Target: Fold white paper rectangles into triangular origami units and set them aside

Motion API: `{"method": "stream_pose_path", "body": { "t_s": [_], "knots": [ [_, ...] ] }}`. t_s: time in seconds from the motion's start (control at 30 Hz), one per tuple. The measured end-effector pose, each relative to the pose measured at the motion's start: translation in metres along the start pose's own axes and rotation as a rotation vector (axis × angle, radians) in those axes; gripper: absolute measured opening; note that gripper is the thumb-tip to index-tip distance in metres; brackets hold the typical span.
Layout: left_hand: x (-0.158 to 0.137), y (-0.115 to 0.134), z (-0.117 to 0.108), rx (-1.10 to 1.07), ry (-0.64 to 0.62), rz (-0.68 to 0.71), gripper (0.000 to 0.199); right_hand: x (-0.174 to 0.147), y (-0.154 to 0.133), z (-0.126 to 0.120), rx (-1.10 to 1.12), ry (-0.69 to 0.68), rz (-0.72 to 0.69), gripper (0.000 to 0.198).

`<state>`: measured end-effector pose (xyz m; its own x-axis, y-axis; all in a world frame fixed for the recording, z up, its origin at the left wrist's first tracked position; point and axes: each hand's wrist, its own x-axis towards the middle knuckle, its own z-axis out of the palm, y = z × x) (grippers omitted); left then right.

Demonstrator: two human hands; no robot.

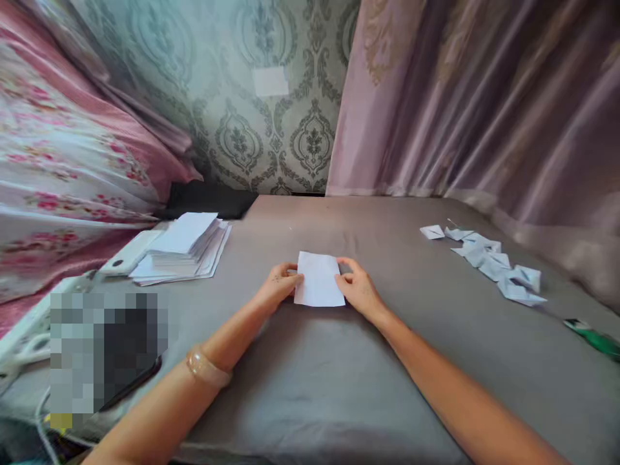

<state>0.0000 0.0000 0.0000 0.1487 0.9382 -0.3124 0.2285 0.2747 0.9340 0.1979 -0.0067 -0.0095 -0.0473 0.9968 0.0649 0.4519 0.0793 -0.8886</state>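
Observation:
A white sheet of paper (320, 280) is held up between my two hands over the grey cloth surface (387, 374). My left hand (281, 282) pinches its left edge, thumb in front and fingers behind. On the opposite edge, my right hand (357, 284) grips the paper the same way. The sheet looks nearly flat, with faint crease lines. A pale bangle (207, 368) circles my left forearm.
At the left rises a stack of white paper (186, 236). Several folded paper pieces (484, 255) lie in a row at the right, near a green-handled tool (598, 337). A dark device (130, 378), partly blurred out, lies at the lower left. Curtains (411, 97) hang behind.

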Motion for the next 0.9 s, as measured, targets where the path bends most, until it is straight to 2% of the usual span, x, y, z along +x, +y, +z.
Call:
{"method": "stream_pose_path", "body": {
  "t_s": [0.07, 0.17, 0.2, 0.27, 0.33, 0.43, 0.6, 0.67, 0.77, 0.9],
  "knots": [
    [0.001, -0.004, -0.003, 0.212, 0.147, 0.120, 0.036, -0.001, 0.000, 0.001, -0.067, -0.006, 0.000, 0.035],
    [-0.004, -0.007, -0.011, 0.521, 0.250, 0.367, 0.036, 0.000, -0.002, 0.000, -0.112, -0.034, 0.056, 0.029],
    [-0.007, -0.007, -0.014, 0.606, 0.219, 0.467, 0.039, 0.001, -0.003, -0.001, -0.110, -0.051, 0.093, 0.029],
    [-0.014, -0.006, -0.018, 0.704, 0.044, 0.580, 0.050, 0.003, -0.005, -0.004, -0.047, -0.101, 0.199, 0.029],
    [-0.020, -0.005, -0.020, 0.733, -0.082, 0.611, 0.058, 0.005, -0.007, -0.008, 0.077, -0.155, 0.324, 0.029],
    [-0.025, -0.002, -0.020, 0.742, -0.144, 0.603, 0.056, 0.007, -0.008, -0.013, 0.245, -0.215, 0.455, 0.030],
    [-0.026, 0.004, -0.022, 0.705, -0.227, 0.528, 0.053, 0.007, -0.011, -0.017, 0.316, -0.245, 0.515, 0.032],
    [-0.025, 0.004, -0.020, 0.696, -0.203, 0.526, 0.045, 0.007, -0.011, -0.019, 0.283, -0.268, 0.527, 0.035],
    [-0.020, 0.000, -0.014, 0.693, -0.096, 0.540, 0.024, 0.004, -0.010, -0.025, 0.099, -0.318, 0.450, 0.037],
    [-0.012, -0.006, -0.007, 0.659, 0.036, 0.473, 0.024, -0.007, -0.007, -0.035, -0.302, -0.277, 0.049, 0.033]
  ]
}}
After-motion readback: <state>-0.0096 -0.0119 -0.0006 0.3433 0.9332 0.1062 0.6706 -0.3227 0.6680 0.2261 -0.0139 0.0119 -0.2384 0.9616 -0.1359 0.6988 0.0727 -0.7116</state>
